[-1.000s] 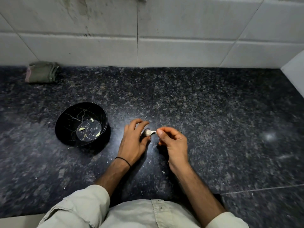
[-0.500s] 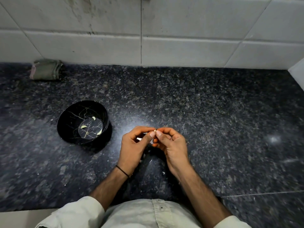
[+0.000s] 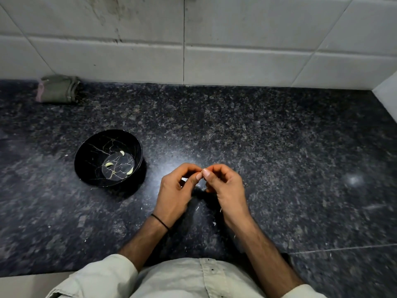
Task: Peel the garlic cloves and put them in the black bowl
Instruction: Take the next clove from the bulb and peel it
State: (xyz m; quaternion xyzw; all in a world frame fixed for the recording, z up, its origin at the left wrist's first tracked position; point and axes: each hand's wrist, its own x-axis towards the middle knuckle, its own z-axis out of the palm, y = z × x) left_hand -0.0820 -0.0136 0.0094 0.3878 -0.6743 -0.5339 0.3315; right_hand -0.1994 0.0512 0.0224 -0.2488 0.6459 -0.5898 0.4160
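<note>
Grips a garlic clove (image 3: pixel 184 179) in the curled left hand (image 3: pixel 174 190), with only a pale sliver in view beside the thumb. Pinches right hand (image 3: pixel 225 186) thumb and forefinger together at the left fingertips; pinched item too small to identify. Holds both hands over the dark stone bench (image 3: pixel 300 168). Records black bowl (image 3: pixel 86 151) apart to the left of the left hand, three peeled cloves (image 3: pixel 109 164) inside. Notes peel scraps (image 3: pixel 197 208) on the bench near the wrists.
</note>
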